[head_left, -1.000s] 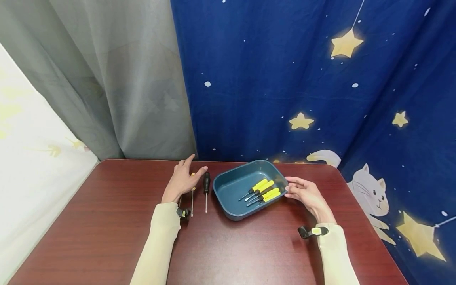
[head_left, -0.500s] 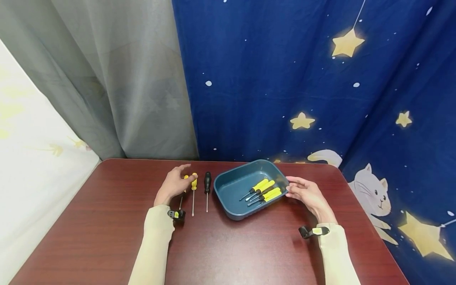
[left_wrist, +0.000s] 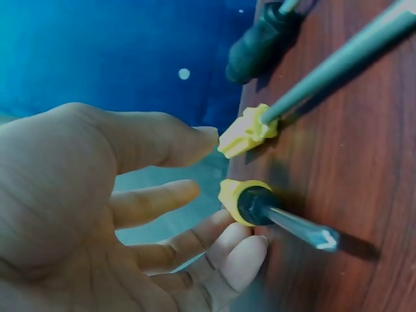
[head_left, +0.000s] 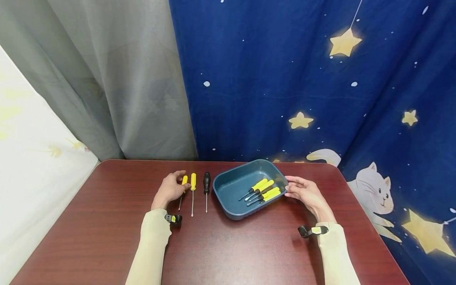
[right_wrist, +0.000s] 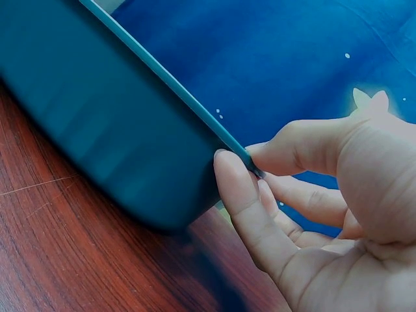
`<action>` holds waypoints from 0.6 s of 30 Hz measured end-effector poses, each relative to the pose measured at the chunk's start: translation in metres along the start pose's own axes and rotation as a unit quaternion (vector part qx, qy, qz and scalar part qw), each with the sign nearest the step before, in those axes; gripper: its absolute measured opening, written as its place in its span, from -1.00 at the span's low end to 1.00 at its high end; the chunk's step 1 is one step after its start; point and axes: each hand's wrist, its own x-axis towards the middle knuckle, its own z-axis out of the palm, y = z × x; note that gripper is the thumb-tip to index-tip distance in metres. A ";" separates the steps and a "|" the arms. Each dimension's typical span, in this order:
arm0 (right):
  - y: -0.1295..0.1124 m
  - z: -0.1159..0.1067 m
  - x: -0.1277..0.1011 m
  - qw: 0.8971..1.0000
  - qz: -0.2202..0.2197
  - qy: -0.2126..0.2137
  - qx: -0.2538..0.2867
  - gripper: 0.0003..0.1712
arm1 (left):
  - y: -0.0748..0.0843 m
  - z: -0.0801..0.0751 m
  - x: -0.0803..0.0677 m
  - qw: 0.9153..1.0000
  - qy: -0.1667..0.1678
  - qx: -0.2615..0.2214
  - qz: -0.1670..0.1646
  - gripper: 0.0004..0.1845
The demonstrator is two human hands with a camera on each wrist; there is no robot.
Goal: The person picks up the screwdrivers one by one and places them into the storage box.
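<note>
Left to right. L hand (head_left: 170, 189) lies on the counter (head_left: 107, 221), fingers (left_wrist: 244, 257) loosely curled about the handle end of the short yellow driver (head_left: 184, 181); wrist view shows fingertips touching the handle collar, thumb near the next handle, but a firm grip isn't plain: contact, not a lift. Beside it, apart, the long yellow driver (head_left: 192, 182), then the black driver (head_left: 206, 183), both flat on the counter, shafts toward the person, untouched.

Tray (head_left: 228, 209) sits right of these w/ yellow drivers (head_left: 265, 190) already inside, approx. four, lying together. R hand (head_left: 307, 194) holds the tray's right rim (right_wrist: 195, 110), thumb and forefinger pinching the lip.

Judgement: work looks a bit past halfway; several drivers in, three outside, nearest one just being taken up.

Not clear: exact count in tray, since the handles overlap. Tip types too small to read. L palm hides part of the short driver's handle in head view. R wrist view shows tray wall only, blurred; contents unseen there.
</note>
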 end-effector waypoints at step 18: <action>0.001 0.000 0.000 1.000 -0.006 0.001 0.001 -0.38 | -0.002 0.009 0.004 0.997 0.014 0.076 0.003 -0.33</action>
